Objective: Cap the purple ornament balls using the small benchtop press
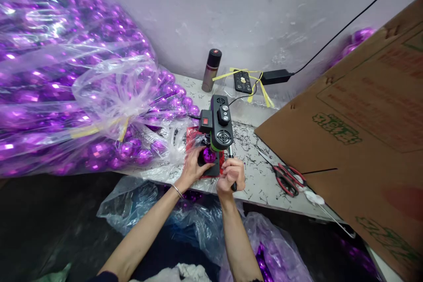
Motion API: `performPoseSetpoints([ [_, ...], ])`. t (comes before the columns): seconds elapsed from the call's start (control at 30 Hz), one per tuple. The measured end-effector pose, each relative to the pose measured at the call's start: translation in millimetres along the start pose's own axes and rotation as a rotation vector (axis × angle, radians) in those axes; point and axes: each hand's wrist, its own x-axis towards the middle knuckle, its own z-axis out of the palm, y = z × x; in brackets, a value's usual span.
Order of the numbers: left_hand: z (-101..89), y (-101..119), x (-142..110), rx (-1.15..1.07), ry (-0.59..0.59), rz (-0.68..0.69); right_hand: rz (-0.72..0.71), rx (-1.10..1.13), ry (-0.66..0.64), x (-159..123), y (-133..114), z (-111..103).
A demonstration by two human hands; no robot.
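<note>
Within left grip (193, 165), beneath machine (221, 121): purple ball (209, 155).

The machine (216, 119) is black with a red switch (205, 120). Below the machine, a ball (209, 155) shines purple. To the machine's left, bagged balls (42, 75) glint purple in facets; to its right, a brown carton (350, 97) bears green print (337, 128).

White worktop (264, 194) littered with black scraps (246, 141); bears red-handled scissors (281, 172), bottle (209, 75), red sheet (191, 136) beneath black machine (220, 120).
</note>
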Motion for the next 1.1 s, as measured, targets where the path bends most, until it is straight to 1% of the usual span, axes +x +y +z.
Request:
performPoseSetpoints([
  [0.23, 1.8, -2, 0, -0.006, 0.019, 0.038, -0.034, -0.03, 0.033, -6, 9, 3],
  [0.4, 2.3, -2, 2, -0.005, 0.021, 0.044, -0.047, -0.056, 0.014, -12, 11, 4],
  [0.5, 2.2, -2, 6, -0.006, 0.007, 0.051, 0.038, -0.033, 0.027, 1, -1, 3],
  [0.6, -2.2, -1, 1, 0.002, -0.015, 0.048, 0.151, -0.023, -0.015, 26, -21, -1],
  [0.67, -10.8, 0, -14, 0.032, -0.028, 0.066, 0.19, -0.039, -0.044, 41, -32, -3],
  [0.73, -25.1, 2, -35, 0.093, -0.049, 0.127, 0.187, -0.039, -0.063, 49, -38, -5],
  [0.8, -43.9, 5, -55, 0.179, -0.08, 0.21, 0.161, -0.03, -0.068, 48, -38, -6],
  [0.87, -65.4, 10, -62, 0.268, -0.091, 0.254, 0.139, -0.027, -0.064, 41, -34, -7],
  [0.9, -76.7, 12, -56, 0.311, -0.076, 0.253, 0.135, -0.029, -0.058, 37, -32, -6],
  [0.93, -88.3, 13, -46, 0.357, -0.046, 0.236, 0.135, -0.032, -0.05, 34, -30, -6],
  [1.0, -111.7, 12, -10, 0.47, 0.044, 0.154, 0.139, -0.034, -0.036, 30, -27, -6],
  [1.07, -133.4, 6, 35, 0.627, 0.11, -0.028, 0.139, -0.03, -0.04, 29, -26, -7],
  [1.1, -142.6, 2, 57, 0.711, 0.109, -0.142, 0.134, -0.025, -0.047, 29, -25, -7],
])
